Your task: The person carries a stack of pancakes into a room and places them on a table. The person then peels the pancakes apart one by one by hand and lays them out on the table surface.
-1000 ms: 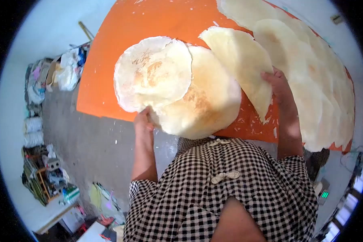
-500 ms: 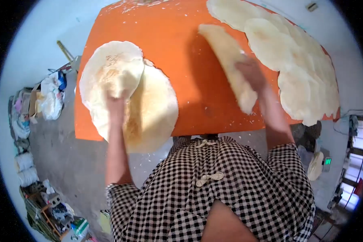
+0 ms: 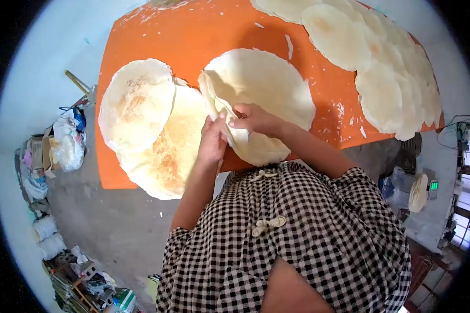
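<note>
A large pale flatbread (image 3: 266, 78) lies partly opened in front of me, its left edge lifted and folded. My left hand (image 3: 213, 136) pinches that raised edge from the left. Close beside it, my right hand (image 3: 249, 119) grips the same edge from the right. To the left, a round flatbread with browned spots (image 3: 138, 104) overlaps another browned flatbread (image 3: 175, 146), which hangs a little over the near edge of the orange table (image 3: 193, 36).
Many overlapping flatbreads (image 3: 386, 88) cover the table's right side. Small scraps lie on the orange surface. Bags (image 3: 68, 135) and boxes stand on the floor at left. A scale with a green display (image 3: 433, 185) is at right.
Both hands have come together at the centre. The folded flatbread at the right has moved left and now lies spread open, with both hands on its edge. My left hand has left the browned flatbreads.
</note>
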A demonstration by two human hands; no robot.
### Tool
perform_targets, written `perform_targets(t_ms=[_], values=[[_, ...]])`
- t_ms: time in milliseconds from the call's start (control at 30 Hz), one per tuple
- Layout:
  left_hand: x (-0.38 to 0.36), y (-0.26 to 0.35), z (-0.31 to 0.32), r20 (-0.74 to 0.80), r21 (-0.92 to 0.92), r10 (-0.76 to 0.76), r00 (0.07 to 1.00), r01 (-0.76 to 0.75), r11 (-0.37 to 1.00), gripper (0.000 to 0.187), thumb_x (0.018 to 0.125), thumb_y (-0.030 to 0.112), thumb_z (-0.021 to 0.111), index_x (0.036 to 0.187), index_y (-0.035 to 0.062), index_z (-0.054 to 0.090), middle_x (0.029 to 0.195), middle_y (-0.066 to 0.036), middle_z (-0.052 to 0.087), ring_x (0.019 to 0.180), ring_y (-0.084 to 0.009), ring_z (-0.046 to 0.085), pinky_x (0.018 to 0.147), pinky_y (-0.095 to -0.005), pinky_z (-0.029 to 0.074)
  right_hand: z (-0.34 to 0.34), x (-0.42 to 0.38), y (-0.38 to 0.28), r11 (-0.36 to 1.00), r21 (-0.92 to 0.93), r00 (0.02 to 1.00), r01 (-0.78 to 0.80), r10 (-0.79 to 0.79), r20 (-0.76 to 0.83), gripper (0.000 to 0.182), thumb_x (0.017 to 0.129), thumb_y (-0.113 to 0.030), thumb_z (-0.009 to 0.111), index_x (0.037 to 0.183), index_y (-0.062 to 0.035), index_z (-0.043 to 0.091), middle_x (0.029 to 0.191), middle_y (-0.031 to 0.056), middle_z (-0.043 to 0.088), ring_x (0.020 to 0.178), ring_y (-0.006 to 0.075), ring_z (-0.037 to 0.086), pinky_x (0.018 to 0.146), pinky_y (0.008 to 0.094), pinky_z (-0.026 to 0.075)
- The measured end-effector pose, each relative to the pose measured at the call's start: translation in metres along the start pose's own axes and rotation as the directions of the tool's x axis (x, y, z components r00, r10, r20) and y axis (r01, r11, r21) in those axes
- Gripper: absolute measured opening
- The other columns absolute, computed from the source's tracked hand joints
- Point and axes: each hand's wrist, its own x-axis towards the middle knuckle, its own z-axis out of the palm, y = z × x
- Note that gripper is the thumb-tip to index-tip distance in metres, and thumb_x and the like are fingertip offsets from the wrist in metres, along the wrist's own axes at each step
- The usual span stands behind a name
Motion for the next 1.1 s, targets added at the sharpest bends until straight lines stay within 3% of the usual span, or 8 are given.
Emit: perform_targets(t_ms=[167,367,467,567,700,833,900,1100], values=[[0.003,0.003,-0.005,0.148,-0.2,-0.068,0.987,0.097,0.975,0.046,0.089,0.029,0.044,0.124,0.0003,0.037,0.121,-0.013,0.047,0.111,-0.0212,0.045,0.093,-0.0352,0.036,-0.011,-0.008,-0.013,0.991,0.084,0.992,-0.1,0.106,-0.072,0.035,0.076,-0.022,0.058,0.103,-0.0009,0.051,0.088,0.005,0.056,0.08,0.0133,0.052,0.067,0.0272,0.044],[0.0,0.012,-0.008,-0.062,-0.018,-0.093,0.994,0.092,0.996,0.035,0.086,0.01,0.046,0.116,-0.006,0.043,0.111,-0.014,0.053,0.098,-0.0213,0.053,0.084,-0.032,0.043,0.023,0.011,-0.007,0.791,-0.596,0.853,0.137,-0.4,-0.335,0.035,0.078,-0.02,0.051,0.106,0.0018,0.048,0.096,0.0182,0.057,0.09,0.0319,0.056,0.079,0.0388,0.043],[0.009,0.02,0.009,-0.138,0.078,-0.119,0.983,0.131,0.988,0.027,0.083,0.003,0.047,0.107,-0.0089,0.048,0.099,-0.015,0.058,0.085,-0.0226,0.058,0.075,-0.0322,0.048,0.003,0.033,-0.008,0.716,-0.696,0.922,-0.045,-0.24,-0.305,0.03,0.08,-0.019,0.047,0.102,0.0003,0.051,0.098,0.0219,0.056,0.092,0.0347,0.054,0.078,0.0412,0.042],[0.01,0.023,-0.014,-0.167,-0.096,-0.239,0.956,0.226,0.969,0.029,0.085,0.01,0.043,0.108,-0.0067,0.047,0.098,-0.014,0.058,0.083,-0.0259,0.059,0.076,-0.0328,0.048,-0.051,0.021,-0.043,0.874,-0.486,0.915,0.014,-0.207,-0.346,0.029,0.08,-0.023,0.05,0.095,0.0001,0.056,0.098,0.0211,0.056,0.09,0.0315,0.056,0.077,0.0401,0.043],[0.018,0.021,-0.062,-0.287,-0.019,-0.152,0.946,0.153,0.988,0.024,0.085,0.008,0.043,0.106,-0.0028,0.048,0.098,-0.01,0.056,0.085,-0.0208,0.056,0.074,-0.0297,0.048,-0.058,-0.045,-0.16,0.772,-0.51,0.774,-0.38,-0.036,-0.632,0.028,0.08,-0.026,0.053,0.095,-0.0031,0.059,0.098,0.0122,0.059,0.087,0.0235,0.057,0.076,0.0339,0.045],[0.048,0.005,-0.175,-0.262,0.027,-0.128,0.957,0.14,0.99,0.022,0.086,0.007,0.043,0.105,-0.0034,0.048,0.099,-0.011,0.055,0.088,-0.0191,0.054,0.076,-0.0284,0.047,-0.193,-0.077,-0.133,0.938,-0.246,0.696,0.244,-0.346,-0.629,0.033,0.08,-0.027,0.056,0.101,-0.001,0.055,0.09,0.0055,0.061,0.081,0.0146,0.058,0.068,0.0302,0.047],[0.042,0.007,-0.182,-0.348,-0.003,-0.108,0.931,0.114,0.993,0.022,0.087,0.007,0.043,0.105,-0.0034,0.049,0.1,-0.011,0.055,0.089,-0.0203,0.054,0.078,-0.0291,0.047,-0.221,-0.092,-0.144,0.965,0.012,0.723,0.26,-0.187,-0.665,0.025,0.084,-0.016,0.051,0.104,0.0002,0.053,0.091,0.0086,0.061,0.08,0.0172,0.059,0.068,0.032,0.05],[0.022,0.02,-0.147,-0.511,-0.062,-0.113,0.852,0.095,0.994,0.021,0.088,0.007,0.042,0.104,-0.0039,0.05,0.101,-0.012,0.055,0.093,-0.0238,0.053,0.085,-0.0311,0.044,-0.37,-0.186,-0.053,0.98,-0.17,0.545,0.103,-0.199,-0.815,0.029,0.079,-0.013,0.054,0.104,0.0028,0.053,0.095,0.0128,0.06,0.084,0.0224,0.059,0.071,0.0354,0.05]])
